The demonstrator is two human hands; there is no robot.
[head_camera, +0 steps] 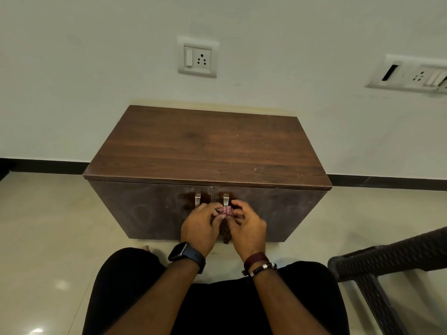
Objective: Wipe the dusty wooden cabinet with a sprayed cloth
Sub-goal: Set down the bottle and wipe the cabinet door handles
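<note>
Cloth (pixel 226 211): bunched, pinched between left hand (pixel 202 226) and right hand (pixel 246 227), held together before cabinet (pixel 208 151) doors, likely gathering a wiping pad.

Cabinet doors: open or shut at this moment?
Shut. Both doors of the cabinet sit flush, with only a thin seam between the two handles; both hands hold a bunched cloth in front.
</note>
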